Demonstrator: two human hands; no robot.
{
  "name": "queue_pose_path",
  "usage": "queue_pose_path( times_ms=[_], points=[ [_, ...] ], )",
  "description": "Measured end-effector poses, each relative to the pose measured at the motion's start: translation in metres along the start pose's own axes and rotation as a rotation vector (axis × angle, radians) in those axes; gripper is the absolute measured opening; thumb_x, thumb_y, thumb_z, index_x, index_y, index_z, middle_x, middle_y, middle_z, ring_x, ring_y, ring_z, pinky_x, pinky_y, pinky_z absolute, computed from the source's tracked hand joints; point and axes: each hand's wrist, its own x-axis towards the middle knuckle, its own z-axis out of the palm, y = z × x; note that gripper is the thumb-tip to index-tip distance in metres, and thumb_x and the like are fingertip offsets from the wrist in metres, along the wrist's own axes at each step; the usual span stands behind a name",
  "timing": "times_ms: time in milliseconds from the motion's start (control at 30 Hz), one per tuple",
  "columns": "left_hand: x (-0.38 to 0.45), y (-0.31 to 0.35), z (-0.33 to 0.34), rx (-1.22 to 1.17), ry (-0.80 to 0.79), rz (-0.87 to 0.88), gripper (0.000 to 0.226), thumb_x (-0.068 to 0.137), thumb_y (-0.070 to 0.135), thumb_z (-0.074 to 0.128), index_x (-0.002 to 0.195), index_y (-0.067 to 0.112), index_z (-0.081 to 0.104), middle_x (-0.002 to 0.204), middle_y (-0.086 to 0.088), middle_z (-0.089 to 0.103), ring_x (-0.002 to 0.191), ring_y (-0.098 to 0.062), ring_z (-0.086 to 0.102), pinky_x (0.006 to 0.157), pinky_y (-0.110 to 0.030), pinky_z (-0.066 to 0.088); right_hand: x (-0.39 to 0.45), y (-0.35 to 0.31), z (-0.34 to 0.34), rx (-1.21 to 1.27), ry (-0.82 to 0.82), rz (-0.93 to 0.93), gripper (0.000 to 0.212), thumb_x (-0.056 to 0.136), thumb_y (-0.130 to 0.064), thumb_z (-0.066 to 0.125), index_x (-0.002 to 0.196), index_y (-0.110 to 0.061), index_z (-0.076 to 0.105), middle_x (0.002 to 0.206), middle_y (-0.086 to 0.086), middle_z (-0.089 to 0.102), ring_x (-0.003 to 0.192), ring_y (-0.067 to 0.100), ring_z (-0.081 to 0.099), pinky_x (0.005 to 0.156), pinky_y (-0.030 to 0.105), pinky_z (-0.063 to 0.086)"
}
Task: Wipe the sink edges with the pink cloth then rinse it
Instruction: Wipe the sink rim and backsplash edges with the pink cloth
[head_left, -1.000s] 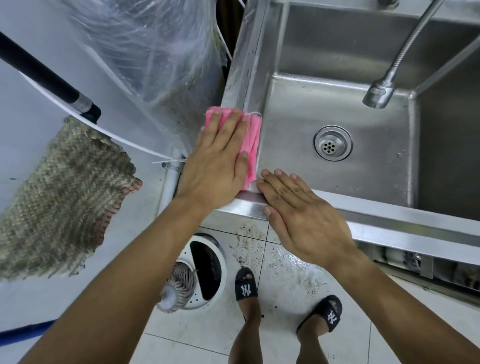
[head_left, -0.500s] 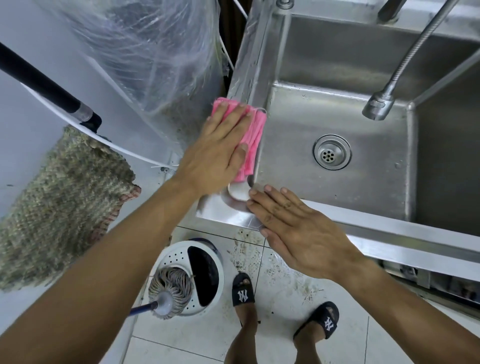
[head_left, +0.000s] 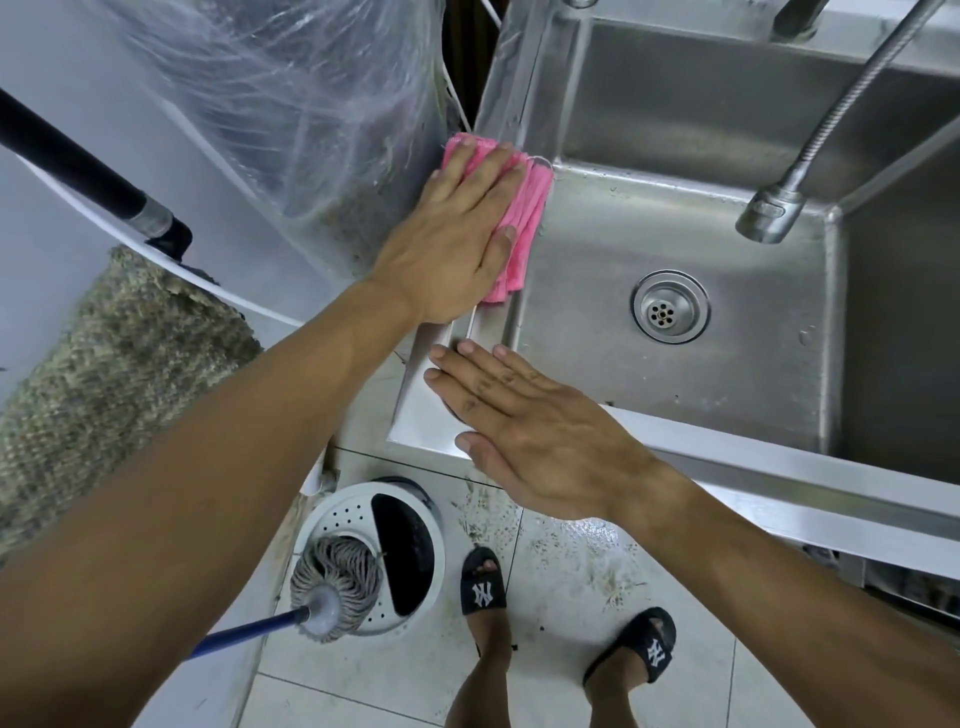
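Two hands worked: left hand (head_left: 457, 244) pressed flat, fingers together, on soft, light pink cloth (head_left: 522, 228) atop sink (head_left: 675, 457) edge; right hand (head_left: 540, 436) lay flat, fingers spread, at the sink's near corner.

Folded pink cloth (head_left: 523, 228) lies flat on the steel sink's (head_left: 675, 218) left edge, overhanging the basin.

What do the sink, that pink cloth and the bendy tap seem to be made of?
The sink looks like brushed stainless steel: grey with soft reflections. The pink cloth under the left hand seems a soft ribbed fabric, perhaps microfibre; it bunches into folds. The tap hose looks like ribbed, coiled metal.
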Motion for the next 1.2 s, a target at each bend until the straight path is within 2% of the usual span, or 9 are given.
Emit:
queue_pose_path(
  times_ms=[200, 433, 567, 700, 767, 833, 967, 1067, 1200],
  points=[
    [-0.01, 0.002, -0.002, -0.046, -0.021, 0.008, 0.064, 0.109, 0.042, 0.022, 0.164, 0.014, 0.009, 0.173, -0.003, 0.002, 0.158, -0.026, -0.01, 0.127, -0.055, 0.009, -0.002, -0.004, 0.003, -0.019, 0.026, 0.027, 0.06, 0.111, -0.038, 0.024, 0.164, -0.012, 0.017, 0.173, 0.004, 0.011, 0.16, 0.018, 0.006, 0.13, 0.041, 0.012],
    [-0.016, -0.002, 0.004, -0.057, 0.006, 0.05, 0.061, 0.109, 0.037, 0.028, 0.163, 0.011, 0.018, 0.172, -0.006, 0.012, 0.158, -0.031, -0.004, 0.127, -0.056, 0.011, 0.002, -0.003, 0.005, 0.0, 0.069, 0.022, 0.057, 0.111, -0.036, 0.029, 0.163, -0.012, 0.024, 0.171, 0.005, 0.016, 0.16, 0.018, 0.011, 0.13, 0.041, 0.014],
    [0.009, -0.007, -0.004, -0.062, -0.046, 0.009, 0.061, 0.11, 0.036, 0.027, 0.164, 0.013, 0.01, 0.173, -0.004, 0.003, 0.158, -0.027, -0.01, 0.127, -0.054, 0.009, -0.002, -0.003, 0.003, 0.061, 0.243, 0.045, 0.048, 0.108, -0.027, 0.039, 0.149, -0.006, 0.052, 0.161, 0.01, 0.043, 0.152, 0.022, 0.037, 0.127, 0.041, 0.027],
    [-0.045, 0.008, 0.005, -0.1, 0.02, -0.013, 0.06, 0.112, 0.036, 0.026, 0.164, 0.012, 0.009, 0.173, -0.005, 0.001, 0.159, -0.026, -0.01, 0.127, -0.054, 0.013, -0.011, -0.002, 0.003, 0.057, 0.352, 0.07, 0.037, 0.098, -0.017, 0.051, 0.127, -0.004, 0.071, 0.141, 0.011, 0.065, 0.135, 0.025, 0.059, 0.122, 0.04, 0.037],
    [-0.089, 0.022, 0.013, -0.116, 0.04, -0.052, 0.06, 0.112, 0.036, 0.024, 0.164, 0.012, 0.007, 0.173, -0.005, -0.001, 0.158, -0.024, -0.011, 0.127, -0.052, 0.015, -0.02, 0.001, 0.003, 0.059, 0.278, 0.011, 0.04, 0.1, -0.017, 0.051, 0.136, -0.008, 0.066, 0.145, 0.008, 0.061, 0.14, 0.022, 0.054, 0.123, 0.039, 0.035],
    [-0.124, 0.034, 0.018, -0.155, 0.022, -0.136, 0.06, 0.112, 0.037, 0.02, 0.164, 0.014, 0.003, 0.173, -0.003, -0.005, 0.158, -0.022, -0.013, 0.127, -0.052, 0.015, -0.04, 0.008, 0.0, 0.037, 0.195, -0.046, 0.047, 0.105, -0.02, 0.047, 0.152, -0.012, 0.05, 0.156, 0.005, 0.05, 0.149, 0.019, 0.042, 0.125, 0.04, 0.031],
    [-0.127, 0.04, 0.022, -0.072, 0.027, -0.182, 0.062, 0.109, 0.036, 0.019, 0.164, 0.01, 0.008, 0.173, -0.009, 0.0, 0.158, -0.029, -0.011, 0.127, -0.055, 0.012, -0.066, 0.021, -0.004, -0.063, 0.099, -0.039, 0.059, 0.111, -0.032, 0.04, 0.164, -0.018, 0.018, 0.167, 0.003, 0.03, 0.156, 0.016, 0.025, 0.128, 0.039, 0.024],
    [-0.1, 0.034, 0.016, 0.013, -0.002, -0.127, 0.063, 0.108, 0.036, 0.024, 0.165, 0.014, 0.006, 0.173, -0.006, -0.002, 0.158, -0.029, -0.013, 0.128, -0.053, 0.003, -0.064, 0.022, -0.006, -0.113, 0.002, 0.017, 0.058, 0.113, -0.039, 0.03, 0.163, -0.013, 0.021, 0.171, 0.004, 0.019, 0.159, 0.017, 0.014, 0.129, 0.041, 0.021],
    [-0.13, 0.041, 0.017, -0.038, -0.013, -0.123, 0.062, 0.11, 0.037, 0.023, 0.165, 0.017, 0.002, 0.173, -0.003, -0.006, 0.158, -0.024, -0.014, 0.128, -0.054, 0.009, -0.071, 0.025, -0.006, -0.17, -0.044, 0.042, 0.06, 0.113, -0.045, 0.022, 0.164, -0.012, 0.019, 0.172, 0.005, 0.013, 0.16, 0.017, 0.007, 0.131, 0.039, 0.011]
  ],
)
